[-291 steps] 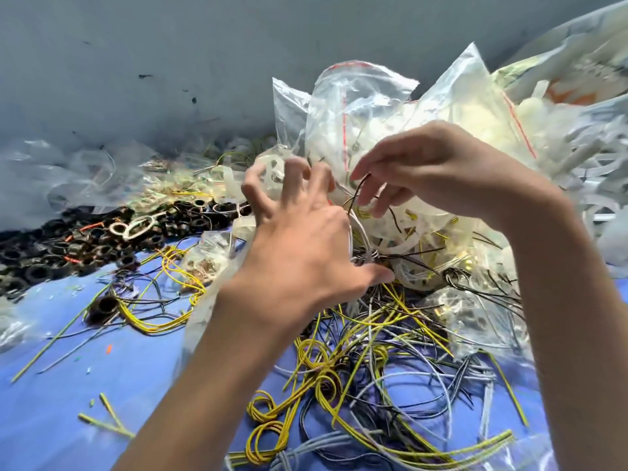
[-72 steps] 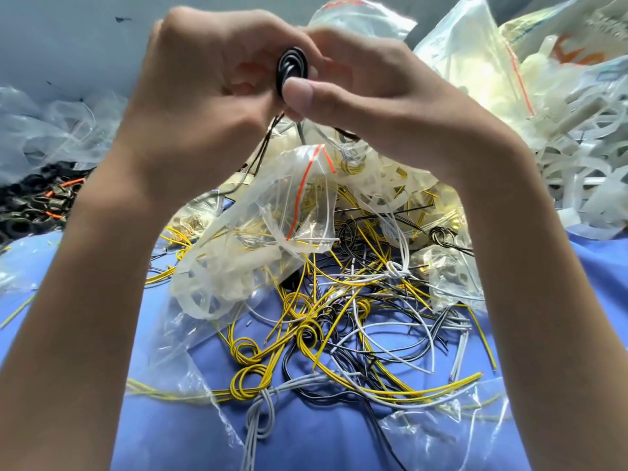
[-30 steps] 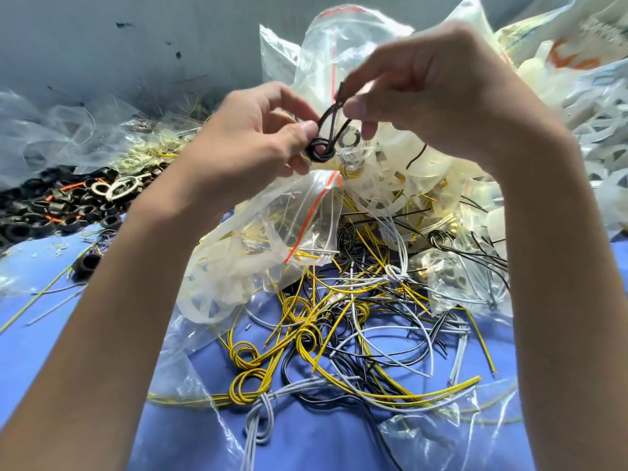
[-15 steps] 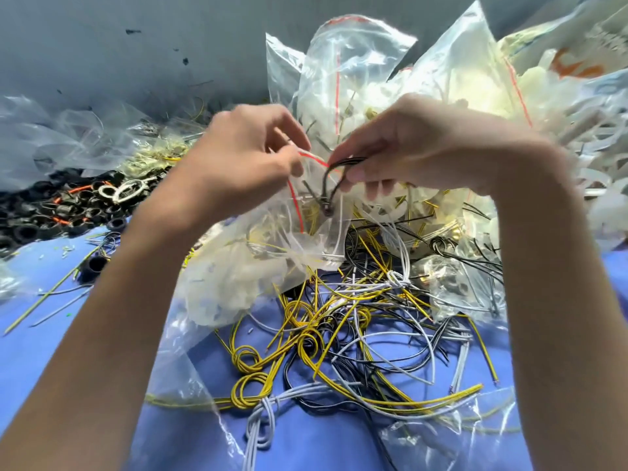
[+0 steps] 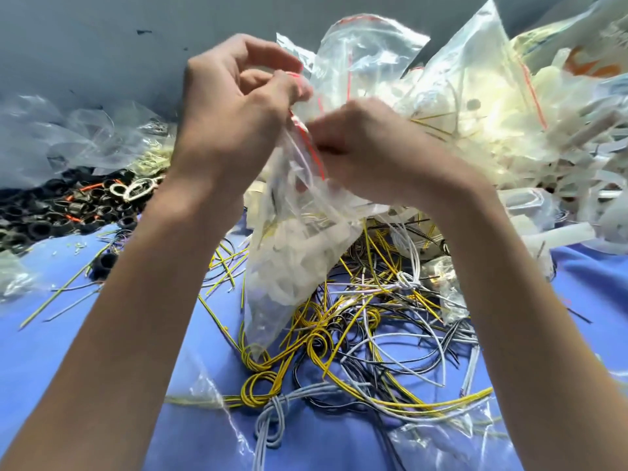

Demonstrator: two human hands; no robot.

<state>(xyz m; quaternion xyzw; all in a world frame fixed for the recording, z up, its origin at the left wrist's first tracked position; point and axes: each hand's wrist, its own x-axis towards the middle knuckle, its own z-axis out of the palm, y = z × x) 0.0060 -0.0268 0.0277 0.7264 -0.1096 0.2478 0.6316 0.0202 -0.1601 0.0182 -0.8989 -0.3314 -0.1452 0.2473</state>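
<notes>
First, nearest to us, the blue cloth [image 5: 37, 362] carries a tangle of wires [image 5: 367, 338], yellow, black and grey, and a knotted grey bundle [image 5: 272, 423] lies at its near edge. Above this tangle hangs the clear bag [image 5: 295, 253], which we hold up by its mouth. It has whitish pieces inside, and its long axis runs from the mouth down and a little to the left, so that the lowest corner comes down to the yellow loops, touching them or just above, we cannot tell which. The red strip [image 5: 314, 154] of the mouth is the point on which the coming move turns: it lies between our two hands, running steeply from upper left to lower right. Our left hand [image 5: 231, 113] is above and to the left of it, the thumb and fingers curled and pinching the film at the upper end of the strip. Our right hand [image 5: 370, 158] is lower and to the right, equally near, its fingers curled against the other lip of the mouth and gripping the film there; whether they hold also some small thing we cannot see. We judge that whatever comes next, into the bag, out of it or along the seal, must pass by this strip, between the fingertips. Farther away, at the left, black rings [image 5: 51, 219] lie in a heap; at the right stand more bags with white plastic parts [image 5: 475, 107], and behind all is the grey wall [image 5: 85, 39].
</notes>
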